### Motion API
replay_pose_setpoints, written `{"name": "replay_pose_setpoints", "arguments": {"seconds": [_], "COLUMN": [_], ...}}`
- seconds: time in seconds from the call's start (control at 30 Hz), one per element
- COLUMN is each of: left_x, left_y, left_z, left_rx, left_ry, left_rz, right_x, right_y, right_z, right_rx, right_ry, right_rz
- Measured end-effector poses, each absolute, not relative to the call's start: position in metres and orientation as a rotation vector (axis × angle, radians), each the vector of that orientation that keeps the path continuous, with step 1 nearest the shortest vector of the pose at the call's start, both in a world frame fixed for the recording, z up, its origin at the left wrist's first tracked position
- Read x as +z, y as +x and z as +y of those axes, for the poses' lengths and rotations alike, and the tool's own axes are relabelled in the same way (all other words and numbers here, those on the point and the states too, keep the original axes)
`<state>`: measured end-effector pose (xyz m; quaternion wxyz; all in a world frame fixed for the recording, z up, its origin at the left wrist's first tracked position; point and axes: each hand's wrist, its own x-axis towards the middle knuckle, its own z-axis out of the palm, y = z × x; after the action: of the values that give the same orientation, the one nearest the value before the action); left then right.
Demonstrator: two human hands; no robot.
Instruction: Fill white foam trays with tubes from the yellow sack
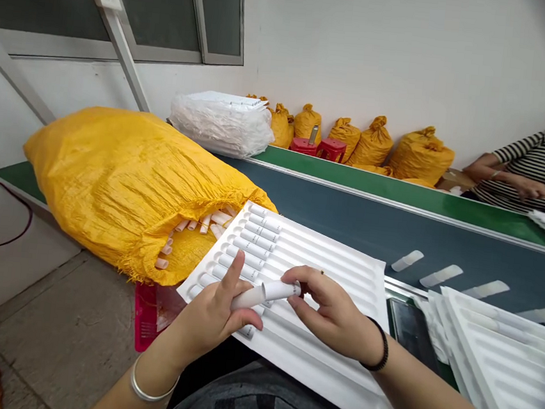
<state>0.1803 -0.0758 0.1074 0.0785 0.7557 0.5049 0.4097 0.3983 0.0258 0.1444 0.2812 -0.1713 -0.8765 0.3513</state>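
Pinched between thumb and bent index finger, the far end of a pale paper-like sleeve (pixel 278 289) is in the right hand (pixel 327 307), while the left hand (pixel 214 311) grips the lower end of the smooth white tube (pixel 247 298) that the sleeve wraps. Both grips are narrow, closed down to the thickness of the slim cylinder. Whether the sleeve is stuck fast cannot be told.

The tube lies aslant above a white moulded tray (pixel 344 263), whose glossy surface is pressed into long parallel grooves with rounded ends. Along its left side, labelled tubes (pixel 251 249) sit one to a groove, small dark print on their wraps.

The left index finger points up, free of the tube, and the thumb stretches along beneath it; a smooth silver bangle (pixel 151 393) rings that wrist. The right forearm comes in from the lower right, palm turned inward, with a black beaded bracelet (pixel 378 346) at the wrist.

Against the tray's left edge slumps a yellow woven sack (pixel 111 176), creased and frayed at its mouth, where loose white tubes (pixel 206 224) show. Beyond the tray runs a flat, dark conveyor belt (pixel 329 213) bearing a few spaced tubes (pixel 441 276). Thin white trays (pixel 510 388) are stacked to the right, beside a flat black phone (pixel 412 326).
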Motion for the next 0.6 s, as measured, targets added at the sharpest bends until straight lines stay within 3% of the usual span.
{"name": "replay_pose_setpoints", "arguments": {"seconds": [0.4,0.6], "left_x": [0.13,0.139], "left_y": [0.193,0.185], "left_z": [-0.071,-0.065], "left_rx": [0.923,0.95], "left_ry": [2.384,2.178], "left_rz": [1.509,1.635], "right_x": [0.158,0.15], "right_y": [0.417,0.422], "right_z": [0.026,0.026], "right_rx": [0.788,0.635], "right_ry": [-0.141,-0.316], "right_rz": [-2.523,-2.371]}}
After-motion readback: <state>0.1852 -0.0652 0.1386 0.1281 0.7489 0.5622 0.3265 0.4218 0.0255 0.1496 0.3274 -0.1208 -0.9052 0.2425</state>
